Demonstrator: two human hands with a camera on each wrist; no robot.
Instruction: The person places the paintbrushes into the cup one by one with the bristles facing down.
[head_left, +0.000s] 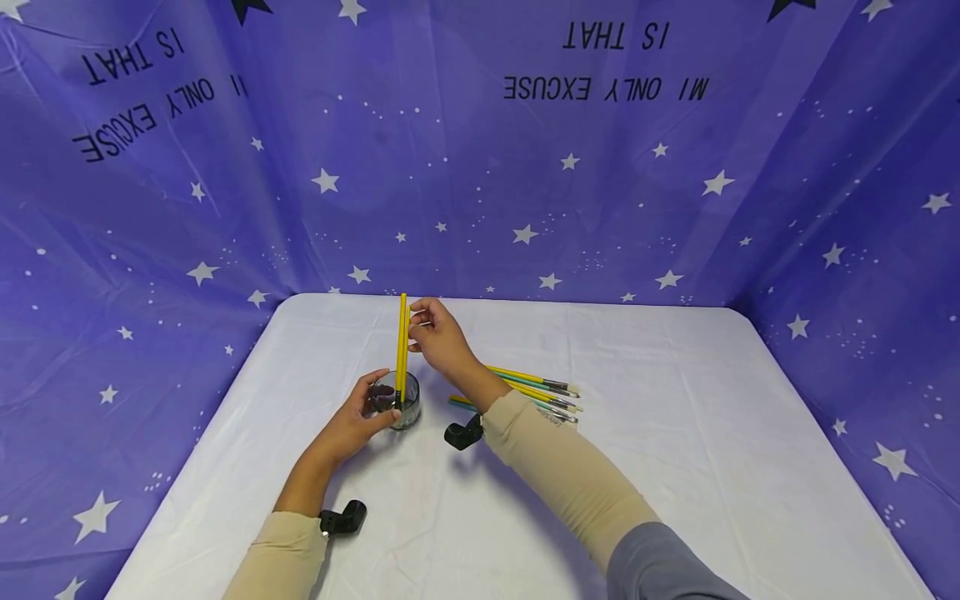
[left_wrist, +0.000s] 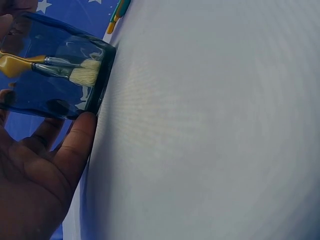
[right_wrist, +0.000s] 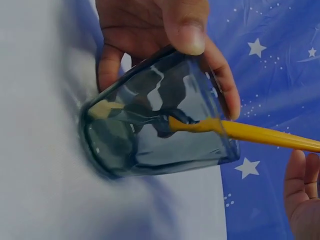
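A clear dark-tinted glass (head_left: 408, 410) stands on the white table, bristles of two paintbrushes (left_wrist: 82, 75) inside it near its bottom. Their yellow handles (head_left: 402, 342) rise almost upright above the rim. My left hand (head_left: 358, 421) grips the glass around its side, thumb at the front. In the right wrist view the left thumb presses the wall of the glass (right_wrist: 150, 120). High on the handles, my right hand (head_left: 442, 337) pinches one paintbrush by its upper part; its fingertips (right_wrist: 296, 165) show beside the yellow handle in the right wrist view.
To the right of the glass, several more paintbrushes (head_left: 536, 385) with yellow and teal handles lie on the table (head_left: 675, 433), partly behind the right forearm. A purple cloth (head_left: 480, 183) with stars hangs behind and at both sides.
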